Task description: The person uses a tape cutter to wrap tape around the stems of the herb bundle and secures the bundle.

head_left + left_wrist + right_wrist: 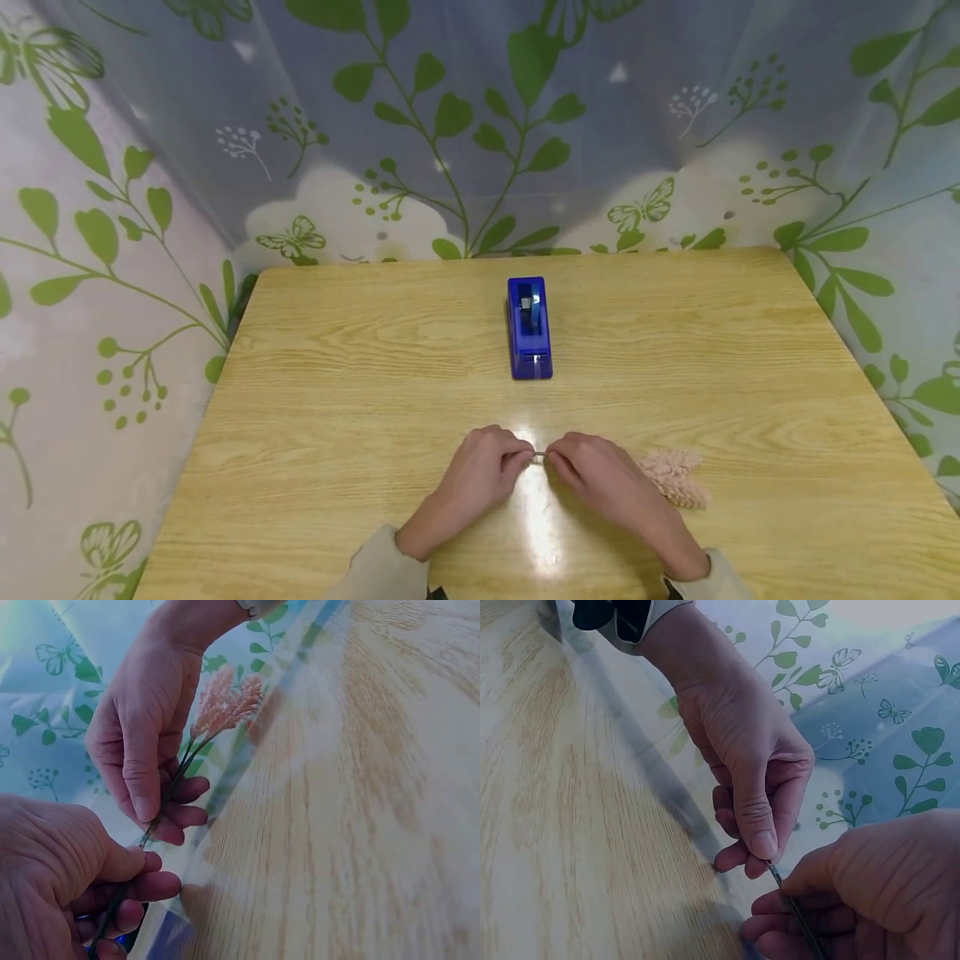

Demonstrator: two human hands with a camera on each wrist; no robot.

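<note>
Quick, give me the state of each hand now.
Left hand: pinching the thin stem of the pink flower sprig.
Right hand: pinching the same stem.

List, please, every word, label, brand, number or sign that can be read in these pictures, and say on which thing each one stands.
None: no readable text shows in any view.
The blue tape dispenser bears no legible label or brand.
The curtain carries only printed leaves and butterflies, no letters.
The wooden table has no marks.
The left hand and right hand pinch a thin stem with a pink flower head; no tag on it.
</note>
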